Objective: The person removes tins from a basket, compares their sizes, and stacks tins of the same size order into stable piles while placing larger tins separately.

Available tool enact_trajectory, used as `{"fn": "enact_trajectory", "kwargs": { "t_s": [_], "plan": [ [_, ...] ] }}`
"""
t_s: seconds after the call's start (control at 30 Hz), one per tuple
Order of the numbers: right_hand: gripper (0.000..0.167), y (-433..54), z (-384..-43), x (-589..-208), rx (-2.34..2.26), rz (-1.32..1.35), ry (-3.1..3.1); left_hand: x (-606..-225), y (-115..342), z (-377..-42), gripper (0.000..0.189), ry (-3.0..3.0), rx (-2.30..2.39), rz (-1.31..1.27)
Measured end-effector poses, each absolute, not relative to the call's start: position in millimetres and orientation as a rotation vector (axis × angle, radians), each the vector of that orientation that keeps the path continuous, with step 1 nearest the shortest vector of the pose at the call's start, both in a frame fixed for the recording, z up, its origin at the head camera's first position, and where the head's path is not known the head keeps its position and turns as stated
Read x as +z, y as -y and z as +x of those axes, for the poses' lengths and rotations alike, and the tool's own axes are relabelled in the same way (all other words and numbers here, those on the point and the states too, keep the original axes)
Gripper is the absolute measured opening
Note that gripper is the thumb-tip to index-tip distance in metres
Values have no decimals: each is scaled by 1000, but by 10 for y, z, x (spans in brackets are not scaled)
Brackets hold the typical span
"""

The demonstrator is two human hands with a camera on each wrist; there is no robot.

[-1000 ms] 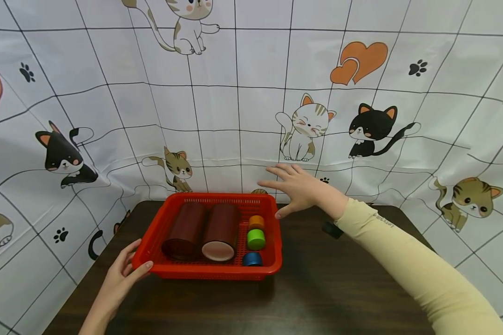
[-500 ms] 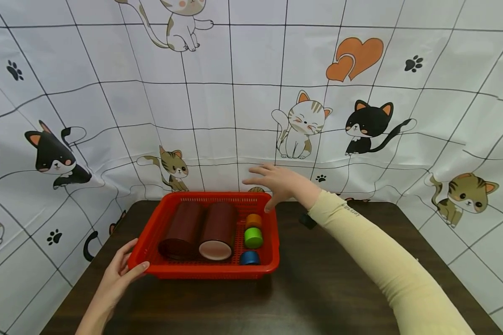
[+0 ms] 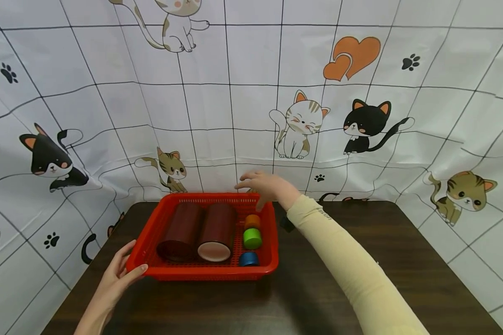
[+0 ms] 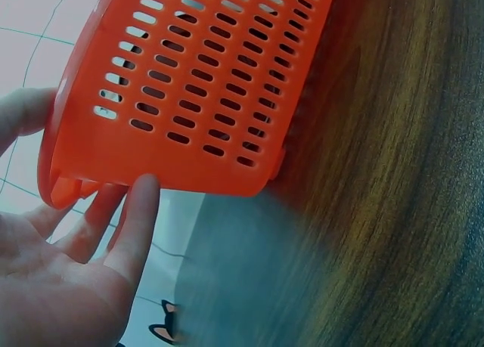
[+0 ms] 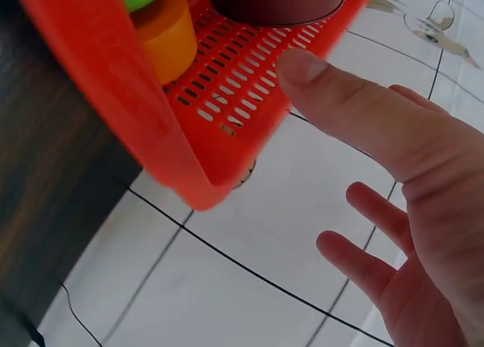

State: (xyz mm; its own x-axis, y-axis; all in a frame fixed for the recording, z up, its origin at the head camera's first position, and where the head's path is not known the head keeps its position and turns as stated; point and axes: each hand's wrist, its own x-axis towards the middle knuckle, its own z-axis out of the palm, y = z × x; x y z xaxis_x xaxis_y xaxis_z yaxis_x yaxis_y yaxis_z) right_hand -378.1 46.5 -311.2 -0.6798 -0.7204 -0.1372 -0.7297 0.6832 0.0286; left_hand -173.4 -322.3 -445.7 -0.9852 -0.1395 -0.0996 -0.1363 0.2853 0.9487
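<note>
A red plastic basket (image 3: 201, 274) with slotted walls sits on the dark table, seen in the head view. My left hand (image 3: 112, 281) grips its near left corner, thumb over the rim and fingers around the outside; the left wrist view shows this hand (image 4: 83, 264) against the rim. Above the far right corner hovers my right hand (image 3: 268, 187), fingers spread and apart from the rim. Two brown cylinders (image 3: 182, 230) lie side by side in the basket. To their right are an orange piece (image 3: 252, 221), a green piece (image 3: 252, 238) and a blue piece (image 3: 249, 259), all small and round.
The dark wood-grain table (image 3: 339, 279) extends to the right and front of the basket. A white sheet (image 3: 251, 116) printed with cats and grid lines hangs behind and on both sides. A small black object (image 3: 287, 224) is partly hidden by the right forearm.
My right hand has moved left, from beyond the basket's right side to over its far right corner. The left hand keeps its hold, and the basket and its contents stay put.
</note>
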Motion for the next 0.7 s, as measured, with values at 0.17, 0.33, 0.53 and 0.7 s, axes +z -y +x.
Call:
{"fn": "enact_trajectory", "kwargs": {
  "t_s": [0.17,0.33,0.53,0.7],
  "plan": [
    [81,-389,-3816,-3186,54,-1158,-2757,-4456,3231,-1738,85,2511,-1879,267],
    [75,-326,-3825,-3272,-13,-1161,-2749,-4475,3238,-1735,84,2488,-1906,243],
    [67,-276,-3832,-3387,-44,-1130,-2736,-4492,3238,-1726,81,2428,-1942,204],
    [61,-287,-3840,-3492,-121,-1079,-2731,-4485,3236,-1733,82,2419,-1958,205]
  ]
}}
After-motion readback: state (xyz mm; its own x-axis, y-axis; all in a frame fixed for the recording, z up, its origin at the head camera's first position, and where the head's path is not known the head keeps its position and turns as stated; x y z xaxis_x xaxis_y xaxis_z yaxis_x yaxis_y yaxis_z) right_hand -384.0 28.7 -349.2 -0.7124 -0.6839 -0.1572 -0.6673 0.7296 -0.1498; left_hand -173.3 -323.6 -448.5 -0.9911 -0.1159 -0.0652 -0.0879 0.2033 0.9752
